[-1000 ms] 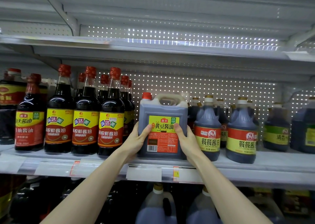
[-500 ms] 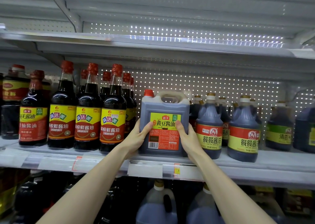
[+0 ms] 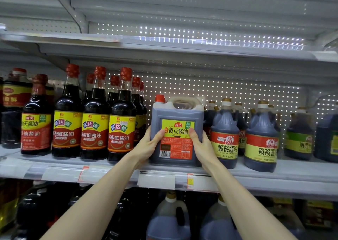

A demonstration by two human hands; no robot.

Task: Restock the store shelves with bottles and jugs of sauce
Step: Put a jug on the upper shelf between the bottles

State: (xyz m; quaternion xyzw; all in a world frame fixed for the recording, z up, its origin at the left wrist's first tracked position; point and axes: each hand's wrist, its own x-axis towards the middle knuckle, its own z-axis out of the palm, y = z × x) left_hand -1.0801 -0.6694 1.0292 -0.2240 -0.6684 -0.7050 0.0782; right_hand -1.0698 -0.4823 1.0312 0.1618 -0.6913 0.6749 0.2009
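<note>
A grey metal shelf [image 3: 274, 174] is shown stocked with dark sauce containers. A square jug [image 3: 176, 130] with a red cap is seen upright at the shelf's front edge, between red-capped bottles [image 3: 121, 122] and blue-shouldered bottles [image 3: 225, 135]. It is clasped at both sides by the left hand [image 3: 148, 146] and right hand [image 3: 203, 146], fingers closed on it.

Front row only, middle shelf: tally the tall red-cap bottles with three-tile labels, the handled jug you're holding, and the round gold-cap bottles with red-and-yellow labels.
tall red-cap bottles: 3
handled jug, gripped between left hand and right hand: 1
round gold-cap bottles: 2
Total: 6
The rows behind are partly hidden and are not counted.
</note>
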